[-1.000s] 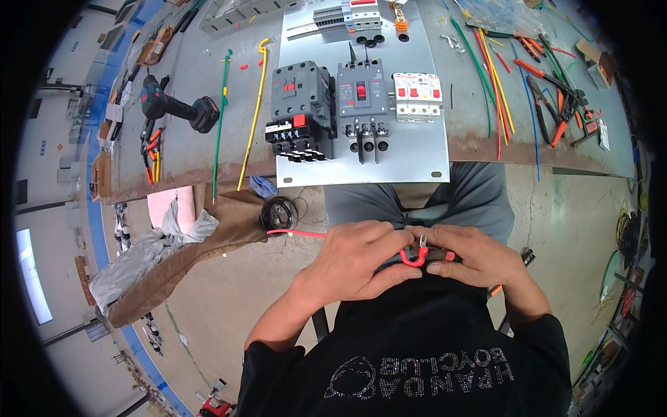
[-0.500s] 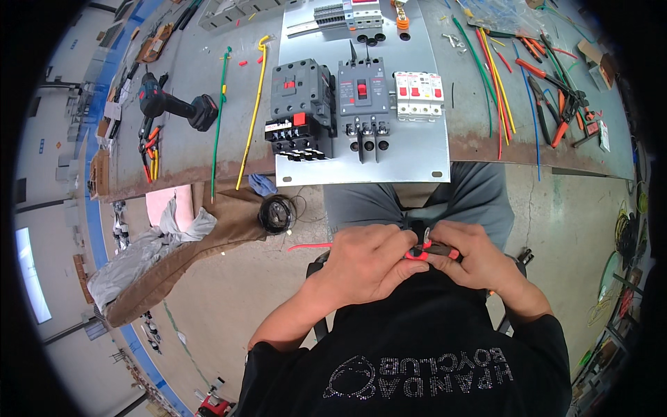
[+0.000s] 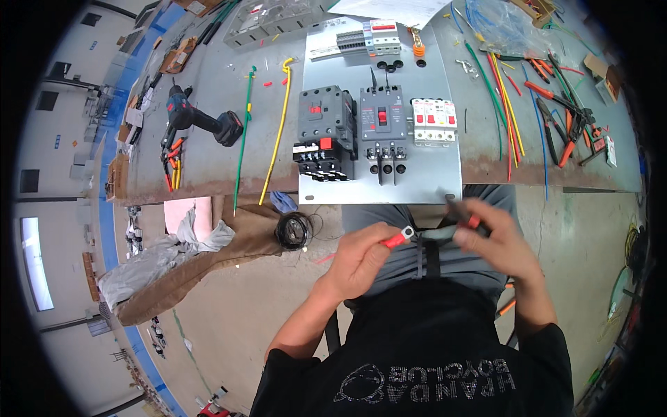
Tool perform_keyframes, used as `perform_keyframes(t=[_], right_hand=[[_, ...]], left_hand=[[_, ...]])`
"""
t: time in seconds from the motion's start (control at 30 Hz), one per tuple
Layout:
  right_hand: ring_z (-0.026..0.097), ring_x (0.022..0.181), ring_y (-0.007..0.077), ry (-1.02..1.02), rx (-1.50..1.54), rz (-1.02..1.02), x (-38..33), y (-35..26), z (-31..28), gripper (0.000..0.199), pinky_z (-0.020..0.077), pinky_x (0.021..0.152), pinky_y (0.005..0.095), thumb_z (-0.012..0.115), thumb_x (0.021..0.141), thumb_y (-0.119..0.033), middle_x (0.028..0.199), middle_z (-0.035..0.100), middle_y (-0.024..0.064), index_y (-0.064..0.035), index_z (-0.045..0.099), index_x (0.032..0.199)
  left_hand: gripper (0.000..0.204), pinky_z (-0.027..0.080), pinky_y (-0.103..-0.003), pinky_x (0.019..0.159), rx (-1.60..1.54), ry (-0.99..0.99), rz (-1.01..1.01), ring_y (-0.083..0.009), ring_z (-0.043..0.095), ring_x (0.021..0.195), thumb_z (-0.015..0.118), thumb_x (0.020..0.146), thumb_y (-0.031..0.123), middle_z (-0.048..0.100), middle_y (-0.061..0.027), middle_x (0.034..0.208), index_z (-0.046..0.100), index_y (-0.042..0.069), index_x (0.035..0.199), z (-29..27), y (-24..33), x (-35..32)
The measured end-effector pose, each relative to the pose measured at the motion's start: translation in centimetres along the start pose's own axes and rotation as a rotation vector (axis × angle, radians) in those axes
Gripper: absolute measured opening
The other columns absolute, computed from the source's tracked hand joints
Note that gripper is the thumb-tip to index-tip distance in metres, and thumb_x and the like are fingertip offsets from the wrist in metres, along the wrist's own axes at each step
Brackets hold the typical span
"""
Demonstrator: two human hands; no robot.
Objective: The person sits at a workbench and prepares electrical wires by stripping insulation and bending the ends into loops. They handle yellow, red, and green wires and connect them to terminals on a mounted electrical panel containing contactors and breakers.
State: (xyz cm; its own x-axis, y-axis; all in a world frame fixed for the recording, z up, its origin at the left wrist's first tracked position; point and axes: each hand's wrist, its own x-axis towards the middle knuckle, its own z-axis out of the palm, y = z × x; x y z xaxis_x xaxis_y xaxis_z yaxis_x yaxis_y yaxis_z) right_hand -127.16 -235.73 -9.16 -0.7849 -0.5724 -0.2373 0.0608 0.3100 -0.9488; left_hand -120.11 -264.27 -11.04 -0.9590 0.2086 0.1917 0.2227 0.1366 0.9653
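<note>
My left hand [image 3: 360, 263], fingers closed, grips a red wire [image 3: 324, 259] whose end carries a ring terminal [image 3: 408, 232] with a red sleeve [image 3: 394, 240]. The ring points up and right, and the wire's tail comes out left of the hand. A short way to the right, my right hand [image 3: 497, 240] is closed round a dark tool with red parts [image 3: 474, 221]. Motion blurs it, so its kind is unclear. Both hands are over my lap, in front of a metal mounting plate [image 3: 445, 184] on the bench.
The plate bears a contactor [image 3: 323, 115], a grey circuit breaker [image 3: 382, 118] and a white breaker [image 3: 434, 121]. Green and yellow wires [image 3: 276, 132] and a cordless drill [image 3: 201, 121] lie left. Pliers [image 3: 552, 128] and coloured wires lie right. Black wire is coiled [image 3: 293, 231] below the bench's edge.
My hands have come apart. The right has moved up and right with the tool, leaving the ring terminal exposed in my left hand. The whole view has shifted slightly.
</note>
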Motion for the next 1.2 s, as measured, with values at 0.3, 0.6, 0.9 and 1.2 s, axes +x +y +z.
perform_keyframes(t=[0.3, 0.6, 0.9, 1.2], right_hand=[[0.067, 0.105, 0.0438, 0.63, -0.626, -0.079, 8.9, 3.2, -6.8, 0.053, 0.0534, 0.091, 0.0464, 0.073, 0.091, -0.018, 0.122, 0.067, 0.0267, -0.0025, 0.059, 0.14], [0.065, 0.085, 0.0164, 0.218, -0.061, -0.115, 6.6, -1.1, -3.4, 0.032, 0.0533, 0.079, 0.0339, 0.069, 0.101, -0.029, 0.093, 0.067, 0.0065, 0.0024, 0.069, 0.101], [0.038, 0.063, 0.003, -0.292, 0.344, 0.045, 4.4, -1.9, 2.7, 0.039, 0.0326, 0.055, 0.0246, 0.062, 0.108, -0.028, 0.069, 0.05, -0.0058, -0.0029, 0.063, 0.079], [0.034, 0.056, 0.0024, -0.268, 0.569, 0.24, 2.8, -0.6, 3.4, 0.039, 0.0254, 0.048, 0.024, 0.064, 0.107, -0.031, 0.066, 0.046, -0.006, -0.0058, 0.061, 0.077]], left_hand=[[0.042, 0.032, -0.025, 0.063, -0.401, 0.041, -0.245, -0.0085, 0.037, 0.068, 0.042, 0.115, 0.032, 0.046, 0.001, 0.075, 0.062, -0.003, 0.126, -0.7, -0.1, 2.0], [0.026, 0.036, -0.025, 0.064, -0.341, -0.101, -0.315, -0.0082, 0.042, 0.071, 0.046, 0.114, 0.022, 0.049, 0.0014, 0.079, 0.061, 0.002, 0.121, -0.7, 0.2, 1.7], [0.016, 0.048, -0.042, 0.064, 0.159, -0.143, -0.215, -0.0363, 0.062, 0.069, 0.055, 0.109, 0.019, 0.06, -0.0166, 0.079, 0.057, 0.003, 0.109, 1.1, 1.8, 1.6], [0.01, 0.049, -0.047, 0.061, 0.518, -0.15, -0.042, -0.0404, 0.065, 0.073, 0.061, 0.103, 0.012, 0.06, -0.0164, 0.077, 0.054, 0.005, 0.1, 1.8, 1.1, 1.3]])
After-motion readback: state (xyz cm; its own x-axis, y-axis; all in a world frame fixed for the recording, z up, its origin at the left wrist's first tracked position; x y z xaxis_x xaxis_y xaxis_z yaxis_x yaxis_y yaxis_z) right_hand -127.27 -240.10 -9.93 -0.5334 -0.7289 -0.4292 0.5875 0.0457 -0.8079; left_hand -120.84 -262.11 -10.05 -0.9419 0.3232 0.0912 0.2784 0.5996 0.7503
